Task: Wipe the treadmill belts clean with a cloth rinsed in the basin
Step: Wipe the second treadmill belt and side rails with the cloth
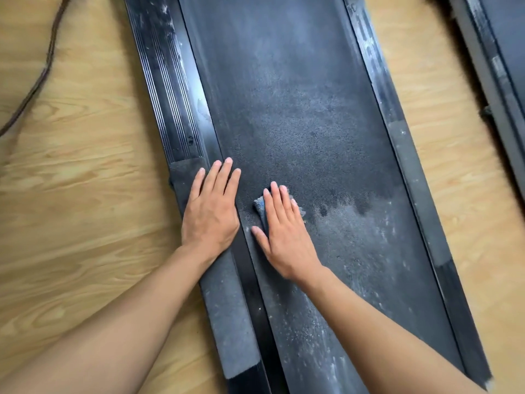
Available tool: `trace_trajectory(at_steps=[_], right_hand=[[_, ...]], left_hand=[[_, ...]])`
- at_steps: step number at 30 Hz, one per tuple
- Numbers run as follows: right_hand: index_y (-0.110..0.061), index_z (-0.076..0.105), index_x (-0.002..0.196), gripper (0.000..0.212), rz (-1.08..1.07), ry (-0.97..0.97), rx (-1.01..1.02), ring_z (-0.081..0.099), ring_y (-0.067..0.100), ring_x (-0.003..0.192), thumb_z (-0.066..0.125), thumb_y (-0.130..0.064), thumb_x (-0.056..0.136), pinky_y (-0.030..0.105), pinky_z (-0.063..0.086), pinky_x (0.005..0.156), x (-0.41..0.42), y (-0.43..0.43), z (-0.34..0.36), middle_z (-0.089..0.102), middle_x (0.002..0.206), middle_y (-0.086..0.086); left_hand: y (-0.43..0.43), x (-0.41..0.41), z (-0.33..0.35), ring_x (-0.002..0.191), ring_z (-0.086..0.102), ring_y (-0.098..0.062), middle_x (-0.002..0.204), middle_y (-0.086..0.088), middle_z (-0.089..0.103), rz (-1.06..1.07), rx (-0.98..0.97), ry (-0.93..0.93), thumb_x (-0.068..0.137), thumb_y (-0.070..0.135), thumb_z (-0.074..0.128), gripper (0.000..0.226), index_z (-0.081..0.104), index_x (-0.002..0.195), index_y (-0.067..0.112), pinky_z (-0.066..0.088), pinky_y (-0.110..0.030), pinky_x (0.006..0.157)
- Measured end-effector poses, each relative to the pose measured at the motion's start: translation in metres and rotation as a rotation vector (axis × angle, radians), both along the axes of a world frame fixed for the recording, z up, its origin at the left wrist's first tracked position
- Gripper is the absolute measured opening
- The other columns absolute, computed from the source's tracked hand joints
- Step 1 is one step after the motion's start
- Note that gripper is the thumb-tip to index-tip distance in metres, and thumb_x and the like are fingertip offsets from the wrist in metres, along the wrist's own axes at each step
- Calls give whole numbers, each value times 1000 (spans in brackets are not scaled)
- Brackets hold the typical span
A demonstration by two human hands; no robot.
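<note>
1. The cloth (259,207) is small, blue-grey and bunched up. It lies on the belt (298,109), close to the belt's left edge.
2. The right hand (284,231) lies flat on top of the cloth and presses it down. Its fingers (275,194) are straight and close together, with the thumb stuck out to the side. They do not curl round the cloth. A bit of cloth peeks out at the left side of the fingers, and a bit more at the right side.
3. The belt is black and rough. Pale dust (369,237) speckles the part nearest the person. There are darker patches just to the right of the cloth.
4. The left hand (211,211) rests flat on the left edge of the treadmill. Its fingers are straight and a little spread, and it holds nothing. The fingertips reach onto the belt. The palm lies on a grey strip (227,322).
5. That strip covers part of the left rail (167,89), which is black and ribbed. The right rail (403,155) is dusty too.
6. The treadmill sits on a light wooden floor (71,209).
7. A dark cable (37,83) lies on the floor, well to the left.
8. A second treadmill (500,66) shows at the far right edge.
</note>
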State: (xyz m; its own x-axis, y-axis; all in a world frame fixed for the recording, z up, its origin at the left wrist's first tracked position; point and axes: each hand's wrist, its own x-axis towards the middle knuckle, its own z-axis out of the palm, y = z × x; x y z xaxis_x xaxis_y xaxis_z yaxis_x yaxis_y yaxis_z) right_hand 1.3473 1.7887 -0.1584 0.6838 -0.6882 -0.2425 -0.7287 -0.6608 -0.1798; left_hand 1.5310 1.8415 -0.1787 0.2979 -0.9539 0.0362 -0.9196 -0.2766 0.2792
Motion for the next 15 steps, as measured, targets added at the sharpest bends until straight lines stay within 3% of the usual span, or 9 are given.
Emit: trace_trajectory(at_steps=[6,10,15], right_hand=[[-8,6,166,92,15,9,-68,-12,25,161,32,-69,102,48,6,130,18,-2,-7,-6,175,9],[-8,15,166,80,128,-39,-72,-2,26,162,26,-58,104,48,10,129,54,-35,-14,4,175,10],[-8,17,165,68,204,-75,-23,3,27,162,25,-37,104,47,12,129,44,-32,-14,8,174,11]], left_hand=[[-1,-4,2,160,21,-26,170,-1,32,51,-36,-44,95,17,39,66,38,160,15,15,-51,130],[0,-6,6,161,17,-24,172,-4,27,143,-51,-31,94,22,30,73,23,166,12,16,-50,130],[0,-8,9,160,20,-25,170,-5,32,122,-35,-51,93,21,28,72,27,165,12,15,-50,130]])
